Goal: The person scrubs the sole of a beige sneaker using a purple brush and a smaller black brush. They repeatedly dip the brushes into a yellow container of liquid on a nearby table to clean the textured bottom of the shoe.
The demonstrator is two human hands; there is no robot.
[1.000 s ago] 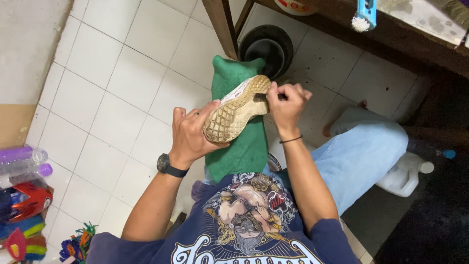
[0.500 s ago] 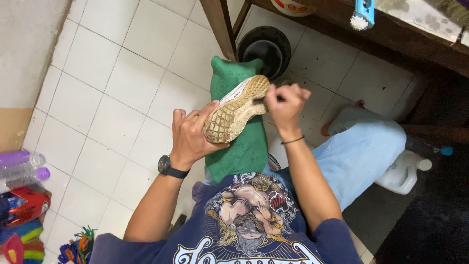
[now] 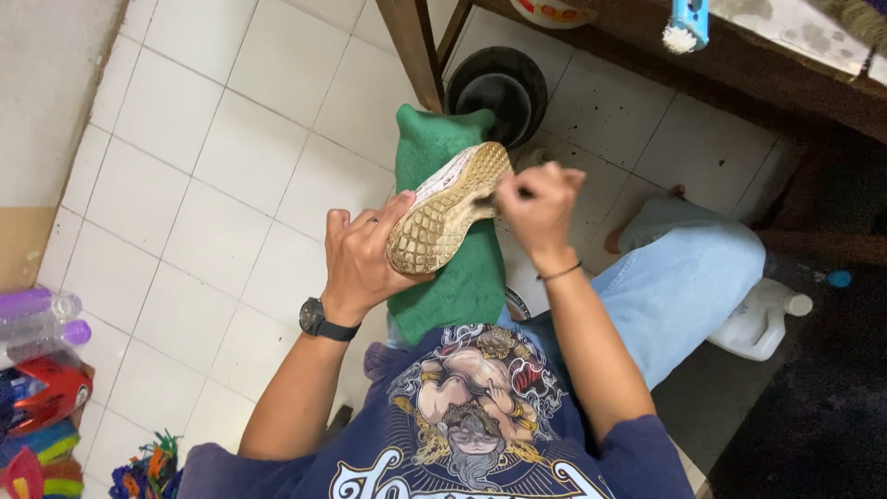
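While held sole-up over the green cloth (image 3: pixel 453 268):
shoe: (image 3: pixel 450 209) long axis runs heel near the left hand to toe at the right
left hand: (image 3: pixel 365 259) gripping the heel
right hand: (image 3: pixel 539 208) closed at the toe, contents hidden

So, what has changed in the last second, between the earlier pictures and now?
Very little. The right hand has closed into a tighter fist at the sole edge of the shoe and shifted slightly. The left hand still holds the shoe sole-up over the green cloth on the lap. Nothing was taken up or let go.
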